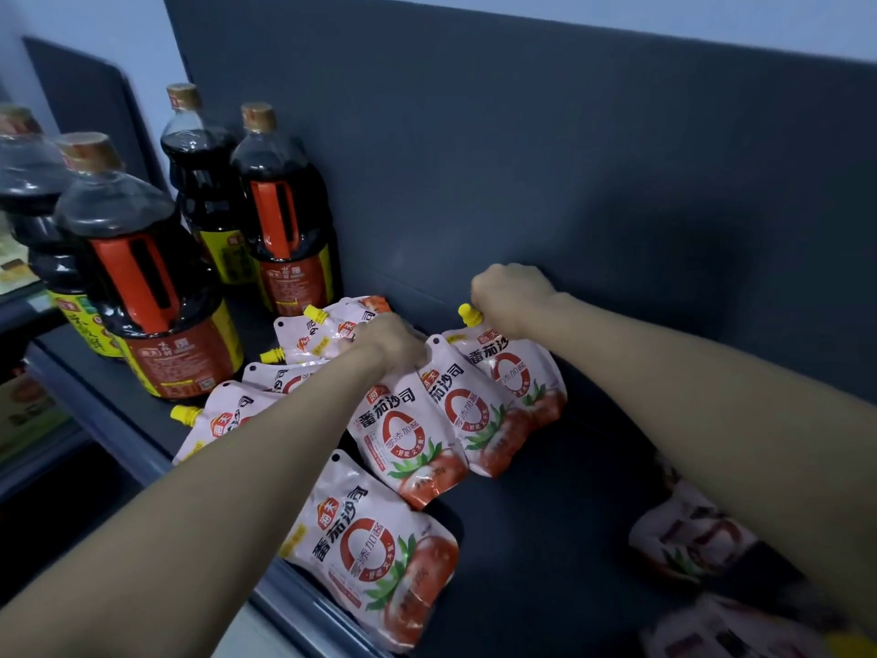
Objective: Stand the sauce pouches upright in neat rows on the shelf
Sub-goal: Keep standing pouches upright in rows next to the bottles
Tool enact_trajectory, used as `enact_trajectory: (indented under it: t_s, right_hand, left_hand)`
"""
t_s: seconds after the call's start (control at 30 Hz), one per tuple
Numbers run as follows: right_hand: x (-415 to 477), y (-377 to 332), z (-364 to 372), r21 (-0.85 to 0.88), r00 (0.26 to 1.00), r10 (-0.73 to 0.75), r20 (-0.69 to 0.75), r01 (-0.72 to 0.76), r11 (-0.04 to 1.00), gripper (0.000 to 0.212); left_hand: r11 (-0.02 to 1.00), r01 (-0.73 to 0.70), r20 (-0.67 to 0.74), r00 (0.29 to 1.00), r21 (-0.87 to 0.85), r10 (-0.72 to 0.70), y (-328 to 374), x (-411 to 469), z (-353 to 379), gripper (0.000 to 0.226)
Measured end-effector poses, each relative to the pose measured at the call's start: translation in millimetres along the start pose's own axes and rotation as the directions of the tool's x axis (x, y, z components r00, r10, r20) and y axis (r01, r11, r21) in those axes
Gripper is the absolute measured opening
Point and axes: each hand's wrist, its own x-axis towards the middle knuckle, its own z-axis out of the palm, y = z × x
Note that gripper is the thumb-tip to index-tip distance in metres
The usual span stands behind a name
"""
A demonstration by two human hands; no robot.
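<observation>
A: Setting?
B: Dark grey shelf (545, 515) with a dark back panel (569, 159). Big soy sauce bottles (152, 296) stand at the left.

A: Hands?
B: Right hand (510, 296) is closed in a fist on the top edge of the rearmost pouch (517, 377), just beside its yellow spout (470, 314). Left hand (389, 341) is closed on the tops of two pouches (427, 429) side by side, directly below it.

A: Other pouches?
B: Those three held lean in a row. One front pouch (375, 553) lies near the shelf edge, below the left forearm. More pouches (303, 339) lie jumbled left of the left hand. Blurred pouches (688, 543) lie at lower right, under the right forearm.
</observation>
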Motion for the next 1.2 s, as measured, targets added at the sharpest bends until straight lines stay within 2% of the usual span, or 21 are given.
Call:
enact_trajectory:
  t_s: [0.1,0.2,0.33,0.53,0.7,0.8,0.9,1.0,1.1,1.2]
  right_hand:
    - [-16.1,11.8,-10.6,-0.023,1.0,0.019,0.014,-0.019,1.0,0.01]
    - [-32.0,26.6,-18.2,-0.013,0.994,0.09,0.066,-0.09,0.996,0.031]
    - [-56.5,44.1,-21.5,0.022,0.962,0.216,0.164,-0.223,0.975,0.031]
    - [-90.6,56.8,-12.8,0.096,0.913,0.387,0.13,-0.4,0.911,0.031]
    - [-111.8,61.6,-10.2,0.131,0.851,0.493,0.178,-0.517,0.846,0.031]
    - [-119.2,58.8,-9.6,0.135,0.845,0.511,0.158,-0.531,0.836,0.033]
    - [-126.3,57.8,-5.9,0.167,0.841,0.527,0.123,-0.541,0.824,0.032]
    - [-133.7,59.3,-6.3,0.216,0.822,0.552,0.141,-0.57,0.793,0.022]
    - [-138.6,58.7,-11.7,0.261,0.815,0.549,0.183,-0.579,0.772,0.013]
    - [-142.3,53.0,-18.7,0.275,0.821,0.543,0.176,-0.57,0.774,0.015]
  left_hand:
    - [0.989,-0.13,-0.025,0.991,-0.068,0.129,5.4,-4.1,-1.2,0.009]
    - [0.953,-0.285,-0.044,0.958,-0.102,0.282,17.1,-13.1,-3.2,0.03]
    - [0.873,-0.485,-0.071,0.873,-0.045,0.482,39.0,-28.3,-1.1,0.024]
    - [0.745,-0.667,-0.002,0.745,-0.003,0.667,71.1,-62.8,4.5,0.018]
    - [0.705,-0.709,0.019,0.705,-0.017,0.709,85.7,-83.8,16.4,0.011]
    - [0.703,-0.709,0.006,0.704,-0.054,0.71,89.3,-89.8,21.2,0.014]
    - [0.699,-0.708,-0.012,0.703,-0.095,0.711,85.8,-90.1,20.4,0.003]
    - [0.725,-0.677,0.054,0.725,-0.127,0.687,78.5,-86.5,17.3,0.017]
    - [0.735,-0.676,0.125,0.727,-0.04,0.675,70.8,-83.5,17.4,0.01]
    - [0.741,-0.671,0.105,0.735,-0.027,0.67,67.8,-82.9,18.5,0.003]
